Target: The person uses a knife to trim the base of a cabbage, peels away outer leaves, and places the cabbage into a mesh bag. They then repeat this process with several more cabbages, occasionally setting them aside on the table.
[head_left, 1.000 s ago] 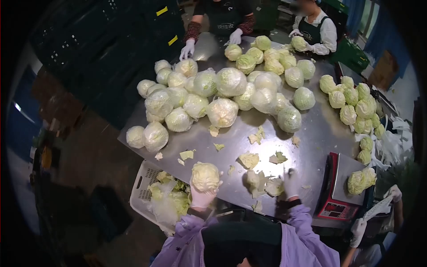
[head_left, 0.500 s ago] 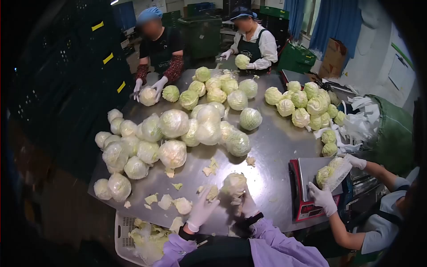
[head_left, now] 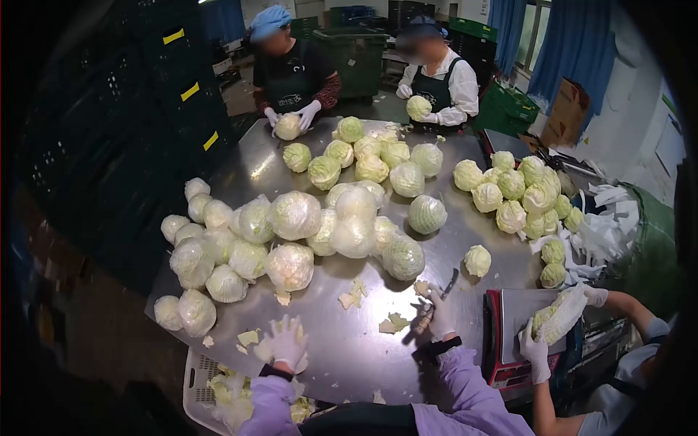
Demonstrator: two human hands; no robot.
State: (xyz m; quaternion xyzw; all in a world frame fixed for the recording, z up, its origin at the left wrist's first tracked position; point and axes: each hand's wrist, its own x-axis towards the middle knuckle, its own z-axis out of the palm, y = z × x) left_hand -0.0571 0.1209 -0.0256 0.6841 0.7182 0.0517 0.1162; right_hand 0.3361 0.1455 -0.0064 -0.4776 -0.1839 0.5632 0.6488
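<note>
My left hand [head_left: 286, 344], in a white glove, lies with fingers spread over pale leaf scraps at the table's near edge, above the basket. My gloved right hand [head_left: 440, 315] is closed around the handle of a knife [head_left: 451, 282], whose dark blade points up and away. Leaf trimmings [head_left: 393, 323] lie on the metal table just left of that hand. A single trimmed cabbage [head_left: 478, 261] sits beyond it to the right. Wrapped cabbages [head_left: 289, 267] are heaped ahead of my left hand.
White basket [head_left: 195, 396] with leaves below the table's left edge. Unwrapped cabbages [head_left: 511, 184] pile at the right. A co-worker's hands hold a netted cabbage [head_left: 556, 320] over a red scale [head_left: 494, 341]. Two people across the metal table [head_left: 349, 381] each handle a cabbage.
The cabbage between my hands has left them; one now sits alone to the right. My left hand moved left and spread over scraps, my right hand moved right with the knife. The view shifted.
</note>
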